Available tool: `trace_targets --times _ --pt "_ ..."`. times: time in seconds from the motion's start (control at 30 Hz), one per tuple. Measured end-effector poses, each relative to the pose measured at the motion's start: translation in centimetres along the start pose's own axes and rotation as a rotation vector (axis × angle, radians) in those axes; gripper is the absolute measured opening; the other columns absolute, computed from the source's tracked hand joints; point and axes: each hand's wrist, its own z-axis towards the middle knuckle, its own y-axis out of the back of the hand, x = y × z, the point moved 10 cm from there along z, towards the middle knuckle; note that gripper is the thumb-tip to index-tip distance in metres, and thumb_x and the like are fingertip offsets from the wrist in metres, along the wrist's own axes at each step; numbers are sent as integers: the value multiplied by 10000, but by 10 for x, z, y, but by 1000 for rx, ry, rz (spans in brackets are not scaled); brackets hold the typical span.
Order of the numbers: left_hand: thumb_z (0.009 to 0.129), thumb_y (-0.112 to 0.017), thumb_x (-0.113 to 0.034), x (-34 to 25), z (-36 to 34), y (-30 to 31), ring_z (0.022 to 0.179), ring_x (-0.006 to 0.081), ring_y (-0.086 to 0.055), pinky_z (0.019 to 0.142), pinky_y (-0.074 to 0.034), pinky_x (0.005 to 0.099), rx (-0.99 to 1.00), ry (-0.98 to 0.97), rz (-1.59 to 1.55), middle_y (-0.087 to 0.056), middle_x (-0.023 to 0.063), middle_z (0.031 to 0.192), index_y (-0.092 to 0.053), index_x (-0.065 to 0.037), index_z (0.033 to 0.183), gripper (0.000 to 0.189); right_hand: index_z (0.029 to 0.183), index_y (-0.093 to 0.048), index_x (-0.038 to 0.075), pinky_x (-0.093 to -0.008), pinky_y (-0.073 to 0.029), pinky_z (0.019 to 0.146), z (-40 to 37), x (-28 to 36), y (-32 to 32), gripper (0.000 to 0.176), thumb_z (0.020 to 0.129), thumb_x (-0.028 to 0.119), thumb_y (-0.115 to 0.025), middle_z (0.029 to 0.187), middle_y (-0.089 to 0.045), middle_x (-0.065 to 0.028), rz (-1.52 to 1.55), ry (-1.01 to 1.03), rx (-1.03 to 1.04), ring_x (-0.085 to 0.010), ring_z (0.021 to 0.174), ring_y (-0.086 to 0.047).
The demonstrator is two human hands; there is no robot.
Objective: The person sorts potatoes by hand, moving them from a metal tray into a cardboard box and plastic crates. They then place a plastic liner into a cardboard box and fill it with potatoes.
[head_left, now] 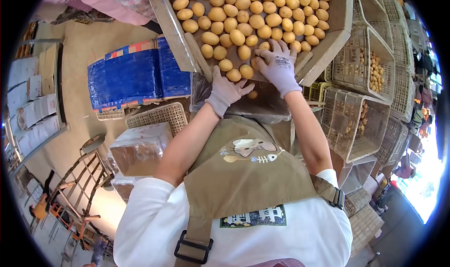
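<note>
Many round yellow-orange fruits lie on a sorting table with raised wooden sides. My left hand, in a pale glove, is at the near edge of the table with its fingers spread, just below the nearest fruits. My right hand, gloved too, reaches over the near edge with bent, parted fingers beside a few fruits; no fruit shows in its grasp. Below the edge, between my wrists, is a plastic-lined box with one fruit visible near its top.
Plastic crates, some holding fruit, are stacked at the right. A blue-covered box, a mesh crate and a plastic-wrapped box stand at the left. A person's pink sleeve shows at the upper left.
</note>
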Motion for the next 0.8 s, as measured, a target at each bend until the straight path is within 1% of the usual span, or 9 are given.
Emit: trace_targets --times 0.1,0.23,0.33,0.4,0.43,0.47,0.5,0.63,0.8 --pt "905 -405 -743 3 5 5 1360 378 -410 1078 -348 702 -62 -34 -35 -389 117 1512 -312 -177 1515 837 1139 -740 263 -580 -199 1123 6 37 14 340 841 412 -673 1419 -546 -124 -24 105 -124 -333 1360 -438" --pt "889 -420 -759 -3 3 -1 1380 412 -394 1069 -355 708 -13 -11 -29 -364 132 1536 -302 -174 1522 870 1071 -751 261 -639 -201 1116 35 11 -19 321 814 434 -669 1436 -528 -139 -36 47 135 -355 1346 -444" --pt "880 -393 -780 -1 3 -3 1387 404 -396 1056 -372 693 11 -37 23 -366 120 1546 -313 -194 1523 874 1158 -722 307 -640 -202 1115 26 7 11 377 819 463 -662 1487 -474 -150 115 -23 -192 -373 1365 -414" --pt "864 -344 -818 0 2 -9 1389 352 -409 1042 -391 665 48 -7 25 -395 77 1543 -359 -236 1512 871 1351 -593 390 -715 -193 1097 -4 14 -20 552 813 471 -691 1587 -335 -150 59 67 -28 -410 1442 -309" --pt "872 -298 -808 1 -2 -8 1402 362 -407 1044 -394 652 -6 2 40 -393 80 1554 -348 -230 1527 875 1363 -587 390 -727 -175 1100 -17 17 -26 567 813 473 -694 1608 -303 -125 37 107 62 -412 1455 -288" --pt "879 -295 -781 1 -2 -25 1413 366 -402 1072 -366 639 198 37 30 -387 85 1563 -344 -224 1535 862 1375 -580 390 -738 -157 1103 -29 23 -30 581 812 475 -698 1630 -272 -99 16 152 157 -415 1468 -268" --pt "877 -304 -771 0 -1 -20 1422 366 -391 1086 -349 637 169 14 66 -377 85 1572 -346 -223 1534 856 1388 -576 365 -727 -157 1115 -39 22 -31 604 809 468 -709 1648 -244 -56 109 126 183 -382 1474 -281" --pt "867 -341 -763 -4 8 -12 1421 354 -383 1090 -334 632 194 -24 42 -387 83 1559 -366 -223 1519 846 1410 -567 323 -684 -150 1149 -49 19 -38 633 807 450 -713 1656 -235 -67 67 144 248 -307 1470 -330" --pt "866 -352 -767 -4 8 -3 1381 334 -398 1058 -352 615 39 -32 46 -416 73 1510 -393 -218 1493 834 1409 -570 320 -687 -147 1148 -47 16 -36 617 815 420 -702 1648 -258 -72 106 130 228 -302 1461 -351"
